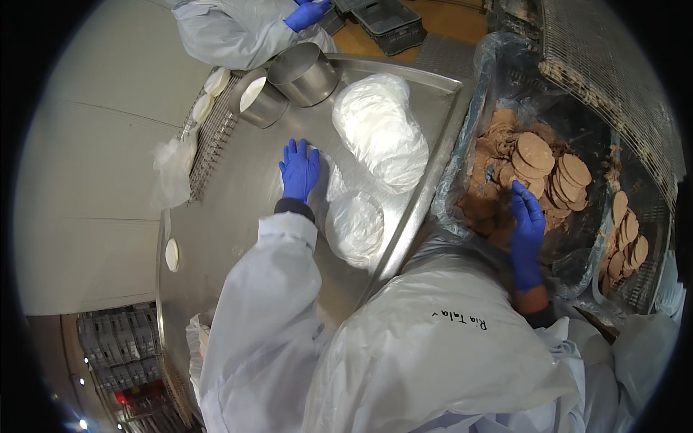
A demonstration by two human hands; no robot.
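My left hand (300, 172), in a blue glove, lies flat with fingers spread on the steel table (238, 195), at the edge of a clear plastic film. Beside it are white plastic-wrapped bundles, one large (382, 130) and one smaller, rounder one (355, 227). On the right, my right hand (528, 229), also gloved in blue, reaches over a plastic-lined bin (462, 155). Its fingers stretch toward a stack of round brown patties (534, 153), the fingertips at the stack's near edge. The thumb is hidden. Soft brown ground mass (485, 195) lies around and under the patties.
Two steel cylinders (302, 76) stand at the table's far end, the left one holding a white disc. More patties (626, 245) sit right of the bin. Wire mesh (606, 79) borders the bin. A co-worker's gloved hand (307, 14) is beyond the table, near dark crates (390, 29).
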